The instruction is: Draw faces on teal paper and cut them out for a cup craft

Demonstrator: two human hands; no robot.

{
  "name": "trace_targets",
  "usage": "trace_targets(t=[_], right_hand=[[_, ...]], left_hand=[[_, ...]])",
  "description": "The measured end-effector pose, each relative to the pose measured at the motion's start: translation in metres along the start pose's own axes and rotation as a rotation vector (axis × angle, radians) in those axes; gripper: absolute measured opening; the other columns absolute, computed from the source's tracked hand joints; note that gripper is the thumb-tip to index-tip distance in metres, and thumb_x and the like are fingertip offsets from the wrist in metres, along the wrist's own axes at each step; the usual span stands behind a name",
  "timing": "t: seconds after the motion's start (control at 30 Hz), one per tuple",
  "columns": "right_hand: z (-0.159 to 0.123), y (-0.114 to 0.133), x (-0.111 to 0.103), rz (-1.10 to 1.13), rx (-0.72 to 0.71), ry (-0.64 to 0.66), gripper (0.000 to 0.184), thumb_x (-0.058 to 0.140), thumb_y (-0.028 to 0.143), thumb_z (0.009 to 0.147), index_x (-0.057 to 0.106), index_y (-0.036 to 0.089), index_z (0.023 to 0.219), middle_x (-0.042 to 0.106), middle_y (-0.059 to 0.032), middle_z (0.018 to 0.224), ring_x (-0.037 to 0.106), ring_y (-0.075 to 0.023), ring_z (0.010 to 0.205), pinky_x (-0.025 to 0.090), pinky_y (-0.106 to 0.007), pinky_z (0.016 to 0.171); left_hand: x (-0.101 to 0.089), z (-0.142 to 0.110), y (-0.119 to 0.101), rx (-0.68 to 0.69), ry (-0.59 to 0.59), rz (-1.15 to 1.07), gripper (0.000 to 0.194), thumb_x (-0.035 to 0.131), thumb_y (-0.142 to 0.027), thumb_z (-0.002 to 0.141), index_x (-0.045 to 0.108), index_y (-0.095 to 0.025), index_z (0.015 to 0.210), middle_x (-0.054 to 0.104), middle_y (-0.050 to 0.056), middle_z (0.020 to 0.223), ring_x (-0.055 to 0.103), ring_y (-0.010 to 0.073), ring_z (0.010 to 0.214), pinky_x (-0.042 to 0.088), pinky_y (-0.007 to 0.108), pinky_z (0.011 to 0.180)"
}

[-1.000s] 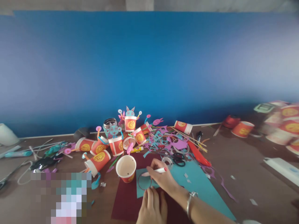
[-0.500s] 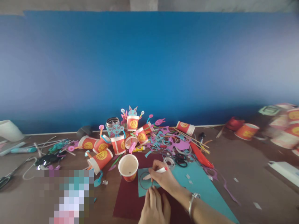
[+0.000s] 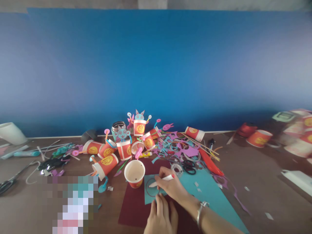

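Note:
My right hand (image 3: 169,182) grips a white marker (image 3: 168,177) with a red end, its tip inside a dark circle outline on a small teal paper square (image 3: 148,199). Fingers extended, my left hand (image 3: 161,217) rests at the near edge of that square. Beneath lies a dark red sheet (image 3: 134,209), with a larger teal sheet (image 3: 214,191) partly under my right forearm. An upright paper cup (image 3: 134,172), with small dark spots inside, stands just left of the square. A tape roll (image 3: 176,169) and black-handled scissors (image 3: 189,167) lie beyond my right hand.
Decorated red paper cups (image 3: 124,150) with paper faces and arms cluster at the back. Purple and teal paper scraps (image 3: 188,150) pile beside them, near thin sticks and a red pouch-like item (image 3: 209,162). More scissors (image 3: 8,185) lie far left; a white box (image 3: 297,180) sits right.
The view has shifted slightly. Both hands keep nearly the same place on the paper, with the marker still in my right hand.

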State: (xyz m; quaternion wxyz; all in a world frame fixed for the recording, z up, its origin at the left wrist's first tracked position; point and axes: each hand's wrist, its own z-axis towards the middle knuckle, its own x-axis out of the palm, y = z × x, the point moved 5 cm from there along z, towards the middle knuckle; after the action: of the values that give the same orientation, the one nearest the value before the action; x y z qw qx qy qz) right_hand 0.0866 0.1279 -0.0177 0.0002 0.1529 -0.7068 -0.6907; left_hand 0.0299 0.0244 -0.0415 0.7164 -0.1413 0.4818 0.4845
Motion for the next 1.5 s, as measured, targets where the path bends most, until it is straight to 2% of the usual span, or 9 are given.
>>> trace_targets(t=[0.23,0.4,0.6,0.77,1.13,1.3,1.5], right_hand=[[-0.0001,0.0028,-0.0004,-0.008,-0.018,-0.018,0.021,0.056,0.024,0.073,0.044,0.020,0.056,0.055,0.0049,0.047,0.049,-0.0084,0.044,0.036,-0.018,0.045],[0.0009,0.0021,-0.0020,-0.008,-0.020,-0.036,0.021,0.056,0.024,0.073,0.044,0.020,0.056,0.055,0.0048,0.047,0.049,-0.0089,0.045,0.036,-0.019,0.044],[0.0015,0.0006,-0.0027,-0.045,-0.048,-0.053,0.022,0.054,0.023,0.075,0.043,0.020,0.056,0.055,0.0047,0.047,0.049,-0.0093,0.045,0.037,-0.019,0.045],[0.0014,0.0023,-0.0028,-0.055,-0.030,-0.055,0.021,0.052,0.022,0.074,0.041,0.021,0.057,0.053,0.0053,0.046,0.045,-0.0085,0.042,0.034,-0.019,0.042],[0.0030,-0.0028,-0.0031,-0.004,-0.015,-0.083,0.019,0.049,0.017,0.068,0.037,0.021,0.054,0.042,0.0090,0.041,0.041,-0.0066,0.039,0.039,-0.017,0.044],[0.0031,-0.0049,-0.0041,-0.028,-0.003,-0.087,0.018,0.047,0.013,0.066,0.038,0.020,0.052,0.045,0.0076,0.040,0.039,-0.0059,0.038,0.032,-0.016,0.039],[0.0041,-0.0055,-0.0035,-0.022,0.003,-0.077,0.017,0.046,0.013,0.063,0.038,0.021,0.051,0.045,0.0078,0.038,0.042,-0.0069,0.036,0.030,-0.017,0.037]], left_hand=[[0.0005,-0.0005,0.0001,-0.009,0.023,-0.001,0.040,0.060,-0.036,0.076,0.056,-0.013,0.108,0.068,0.016,0.098,0.061,0.0302,0.096,0.051,0.038,0.075],[-0.0026,0.0013,0.0008,0.000,0.005,0.015,0.036,0.059,-0.029,0.076,0.055,-0.013,0.107,0.069,0.016,0.096,0.062,0.0289,0.094,0.052,0.036,0.074],[-0.0015,0.0016,0.0007,0.004,0.010,-0.002,0.036,0.058,-0.033,0.077,0.056,-0.012,0.106,0.069,0.017,0.096,0.063,0.0293,0.093,0.052,0.037,0.073],[0.0000,0.0001,0.0007,-0.006,0.007,0.005,0.034,0.058,-0.030,0.077,0.056,-0.013,0.107,0.069,0.016,0.097,0.062,0.0287,0.094,0.052,0.037,0.074],[0.0023,-0.0007,0.0000,-0.012,0.007,-0.020,0.049,0.056,-0.050,0.076,0.057,-0.012,0.107,0.068,0.018,0.097,0.061,0.0310,0.094,0.051,0.039,0.074],[0.0017,-0.0003,0.0001,-0.013,0.008,-0.015,0.046,0.057,-0.048,0.075,0.058,-0.013,0.106,0.068,0.017,0.097,0.061,0.0310,0.094,0.051,0.039,0.074],[-0.0002,0.0003,0.0009,-0.013,0.010,0.009,0.034,0.059,-0.024,0.075,0.056,-0.014,0.107,0.069,0.015,0.098,0.061,0.0289,0.095,0.051,0.037,0.075]])
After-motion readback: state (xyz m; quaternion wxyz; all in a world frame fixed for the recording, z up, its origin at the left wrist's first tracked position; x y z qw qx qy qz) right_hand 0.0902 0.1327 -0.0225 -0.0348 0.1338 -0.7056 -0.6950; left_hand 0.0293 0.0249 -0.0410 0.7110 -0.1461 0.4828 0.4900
